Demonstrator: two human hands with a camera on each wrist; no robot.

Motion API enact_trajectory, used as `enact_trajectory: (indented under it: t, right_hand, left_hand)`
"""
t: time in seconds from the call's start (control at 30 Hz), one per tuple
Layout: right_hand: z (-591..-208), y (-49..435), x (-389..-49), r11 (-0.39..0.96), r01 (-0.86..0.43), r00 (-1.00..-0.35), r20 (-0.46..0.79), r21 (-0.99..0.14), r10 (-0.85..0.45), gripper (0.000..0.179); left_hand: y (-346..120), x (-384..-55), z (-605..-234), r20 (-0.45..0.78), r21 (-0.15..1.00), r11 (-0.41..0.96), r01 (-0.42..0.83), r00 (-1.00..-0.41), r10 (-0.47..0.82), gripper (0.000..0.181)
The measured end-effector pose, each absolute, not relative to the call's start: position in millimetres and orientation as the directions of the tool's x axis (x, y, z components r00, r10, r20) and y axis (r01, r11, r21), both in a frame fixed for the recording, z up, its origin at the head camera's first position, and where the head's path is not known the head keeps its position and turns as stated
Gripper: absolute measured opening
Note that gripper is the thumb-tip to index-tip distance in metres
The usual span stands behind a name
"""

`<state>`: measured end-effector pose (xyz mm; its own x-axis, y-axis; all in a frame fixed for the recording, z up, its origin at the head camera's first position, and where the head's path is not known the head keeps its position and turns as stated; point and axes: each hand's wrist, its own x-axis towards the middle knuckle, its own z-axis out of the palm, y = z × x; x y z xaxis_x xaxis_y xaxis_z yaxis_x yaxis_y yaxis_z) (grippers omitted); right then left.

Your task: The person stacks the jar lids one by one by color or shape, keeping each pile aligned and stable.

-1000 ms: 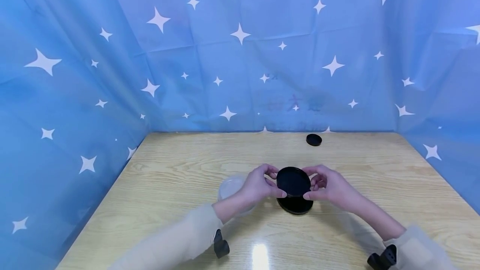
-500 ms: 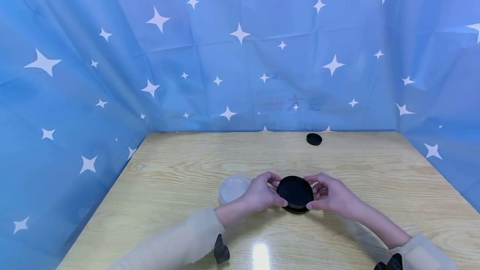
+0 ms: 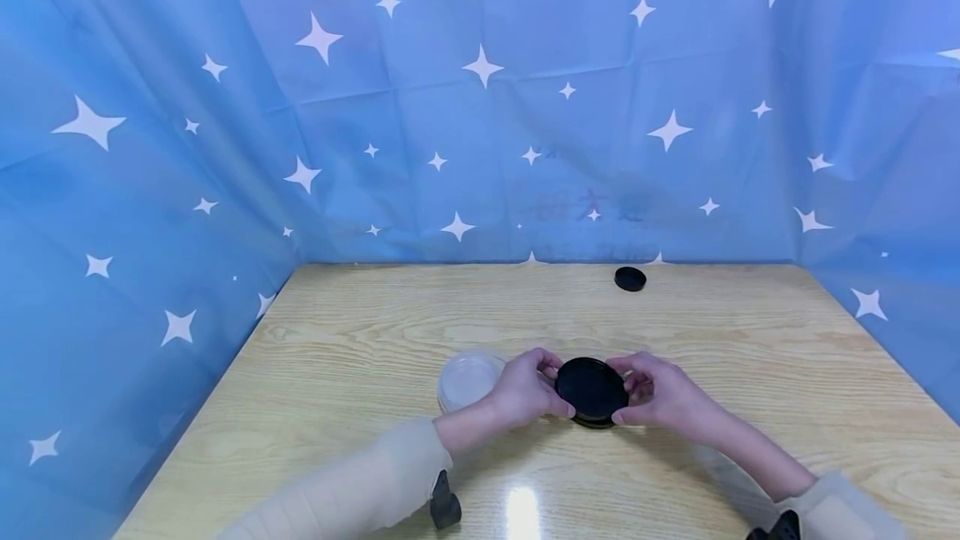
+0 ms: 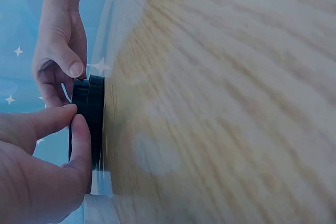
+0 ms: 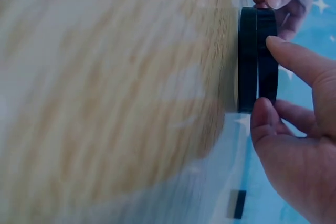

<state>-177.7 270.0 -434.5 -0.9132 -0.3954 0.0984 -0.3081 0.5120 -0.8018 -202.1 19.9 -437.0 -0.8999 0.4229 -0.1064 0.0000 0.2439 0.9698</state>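
Observation:
Two black round lids are stacked on the table in front of me. The upper lid has a raised rim and sits on the lower lid, of which the head view shows only a thin edge. My left hand pinches the upper lid's left side between thumb and fingers. On the right side, my right hand grips the same lid with thumb and fingertips. In the right wrist view a thin light line shows between the two lids. Clear round plastic pieces lie beside my left hand, partly hidden by it.
A smaller black round lid lies near the back edge of the wooden table. Blue cloth with white stars hangs behind the table and at both sides.
Both hands have lowered the upper lid toward me onto the lower one, which it now almost covers. During the last half second the hands have hardly moved.

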Motion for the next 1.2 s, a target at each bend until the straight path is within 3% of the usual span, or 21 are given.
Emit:
enact_trajectory:
  t: [1.03,1.2]
  right_hand:
    - [-433,269,-179,0.547,-0.311,-0.918,0.096,-0.777,-0.385,0.07]
    - [-425,274,-184,0.561,-0.304,-0.926,0.101,-0.77,-0.364,0.07]
  left_hand:
    - [25,-203,-426,-0.096,0.912,0.404,0.073,-0.92,0.381,0.055]
    - [24,-210,-415,-0.099,0.933,0.356,0.055,-0.912,0.399,0.054]
